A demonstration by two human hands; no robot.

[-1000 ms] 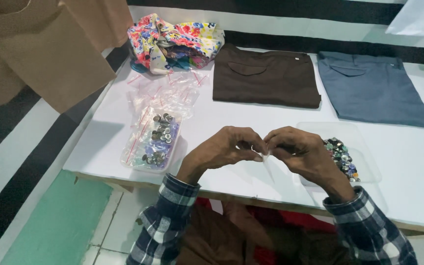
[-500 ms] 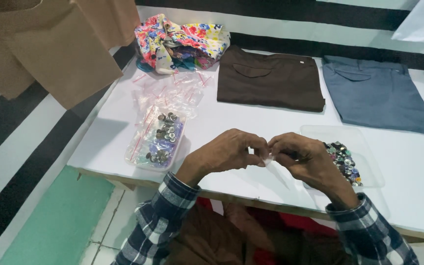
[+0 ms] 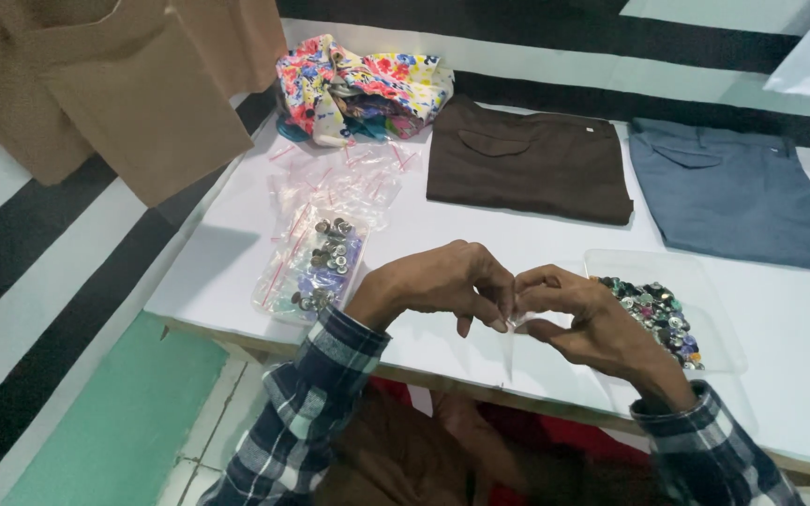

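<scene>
My left hand (image 3: 442,286) and my right hand (image 3: 581,320) meet over the near edge of the white table (image 3: 761,309). Both pinch a small clear plastic bag (image 3: 510,330) between thumb and fingers; it hangs down from the fingertips. Just right of my right hand lies a clear shallow tray (image 3: 705,328) holding several small coloured buttons (image 3: 656,311). To the left of my left hand sits another clear container with metal buttons (image 3: 322,267), with loose clear zip bags (image 3: 339,183) lying around and behind it.
Folded brown trousers (image 3: 529,161) and folded blue-grey trousers (image 3: 738,192) lie at the back of the table. A floral cloth bundle (image 3: 363,89) sits at the back left. Tan fabric (image 3: 124,94) hangs at upper left. Green floor (image 3: 114,422) lies below left.
Both hands stay together at the small bag with only slight finger movement. The camera view has shifted a little.
</scene>
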